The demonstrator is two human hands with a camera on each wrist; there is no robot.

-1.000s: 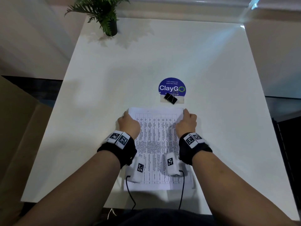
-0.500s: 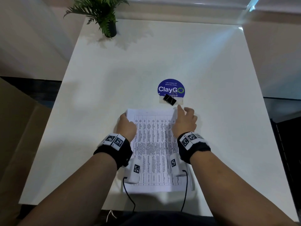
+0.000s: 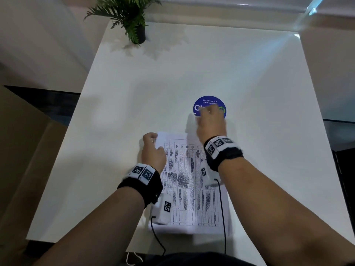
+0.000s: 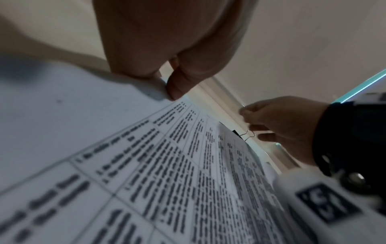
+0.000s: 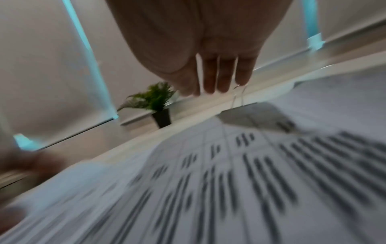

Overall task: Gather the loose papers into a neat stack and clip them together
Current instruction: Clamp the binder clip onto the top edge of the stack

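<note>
A stack of printed papers (image 3: 188, 179) lies at the near edge of the white table (image 3: 172, 73). My left hand (image 3: 151, 141) pinches its far left corner between thumb and finger; the left wrist view shows that corner (image 4: 160, 85) lifted a little. My right hand (image 3: 208, 112) is stretched out beyond the stack, over the blue sticker (image 3: 209, 101), and hides the black binder clip in the head view. The clip's wire handle (image 4: 248, 134) shows right at my right fingertips (image 4: 253, 128), which look fairly straight. Whether they grip it is unclear; the right wrist view is blurred.
A small potted plant (image 3: 132, 18) stands at the table's far left corner. Black cables (image 3: 222, 208) from the wrist cameras trail over the papers toward me. A dark floor strip lies on each side of the table.
My right hand has left the stack's far right corner and moved forward onto the binder clip. My left hand has stayed at the far left corner.
</note>
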